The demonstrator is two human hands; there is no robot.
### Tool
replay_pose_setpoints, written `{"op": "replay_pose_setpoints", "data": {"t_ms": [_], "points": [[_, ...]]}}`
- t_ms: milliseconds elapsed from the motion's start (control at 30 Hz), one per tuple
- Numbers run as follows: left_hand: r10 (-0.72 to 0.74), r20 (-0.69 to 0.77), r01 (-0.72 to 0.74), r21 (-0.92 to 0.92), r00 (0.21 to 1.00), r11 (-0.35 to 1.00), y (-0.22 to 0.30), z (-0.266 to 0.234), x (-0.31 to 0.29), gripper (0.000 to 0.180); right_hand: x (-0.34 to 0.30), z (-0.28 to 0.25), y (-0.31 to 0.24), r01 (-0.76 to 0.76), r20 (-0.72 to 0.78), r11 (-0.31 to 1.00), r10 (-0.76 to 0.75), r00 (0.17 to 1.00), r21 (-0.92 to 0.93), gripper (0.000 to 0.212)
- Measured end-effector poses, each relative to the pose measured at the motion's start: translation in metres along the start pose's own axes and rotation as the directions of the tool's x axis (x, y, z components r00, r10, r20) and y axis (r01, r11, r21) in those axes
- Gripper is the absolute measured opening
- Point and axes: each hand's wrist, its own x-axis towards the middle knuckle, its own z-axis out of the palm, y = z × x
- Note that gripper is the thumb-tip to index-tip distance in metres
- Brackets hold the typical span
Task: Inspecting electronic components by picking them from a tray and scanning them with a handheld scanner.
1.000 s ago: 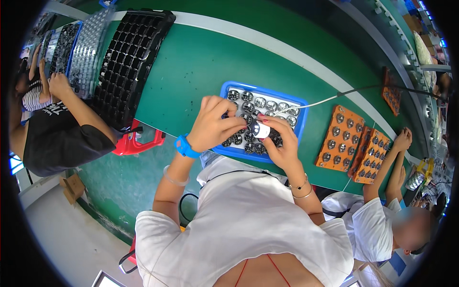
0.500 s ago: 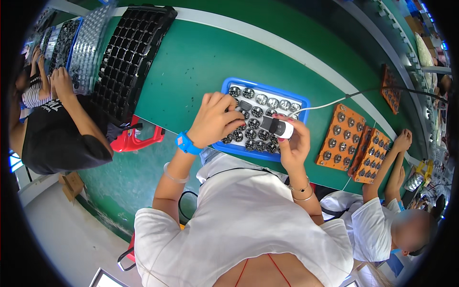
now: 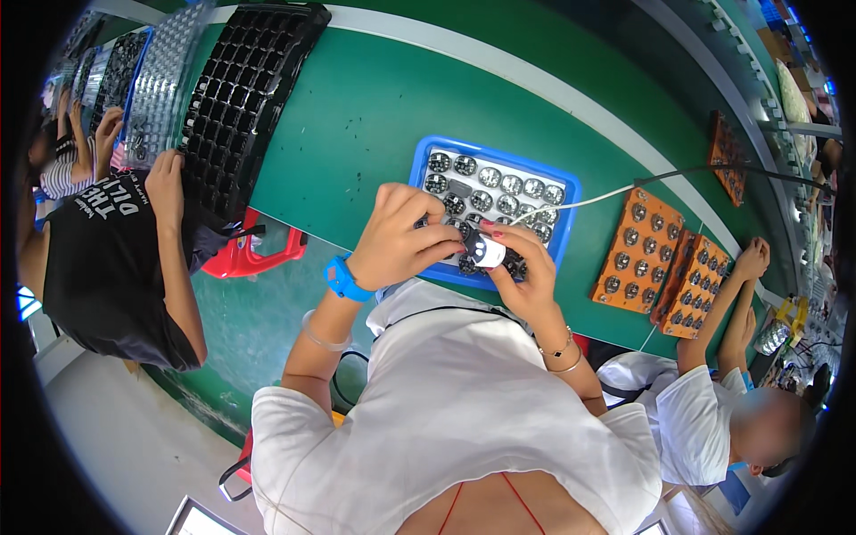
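Observation:
My right hand (image 3: 528, 272) grips a small white cylindrical device with a black end (image 3: 488, 251), its thin white cable (image 3: 588, 197) running off to the right. My left hand (image 3: 403, 234) is closed in a pinch, its fingertips meeting the device's black end; whatever it pinches is hidden by the fingers. Under both hands lies a blue tray (image 3: 573, 192) with a white lining, holding rows of round black-and-silver parts (image 3: 489, 176). A small dark rectangular piece (image 3: 459, 188) rests among those parts.
Orange boards (image 3: 638, 252) with round parts stand to the right, beside a co-worker's hands (image 3: 754, 260). A black compartment tray (image 3: 245, 98) is at the far left, near a person in a black shirt (image 3: 111, 267). A red stool (image 3: 259, 252) stands below the table edge.
My right hand has brought the device left and tilted it, its black end now at my left fingertips. My left hand has shifted slightly. The co-worker at left has lowered a hand.

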Motion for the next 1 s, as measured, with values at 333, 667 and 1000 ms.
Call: {"op": "replay_pose_setpoints", "data": {"t_ms": [333, 667, 1000], "points": [[-0.045, 0.136, 0.038, 0.056, 0.99, 0.998, -0.013, 0.01, -0.012, 0.017, -0.021, -0.002, 0.008, -0.056, -0.239, 0.973, 0.111, 0.965, 0.226, 0.038], [0.0, 0.197, -0.01, 0.049, 0.98, 0.999, -0.004, 0.002, -0.027, 0.016, -0.026, -0.007, 0.002, 0.017, -0.031, 1.0, -0.017, 0.999, 0.016, 0.035], [0.017, -0.016, -0.018, -0.066, 1.0, 0.998, 0.015, 0.007, -0.021, 0.018, -0.024, -0.001, 0.0, 0.066, 0.004, 0.997, -0.067, 0.998, 0.024, 0.036]]}}
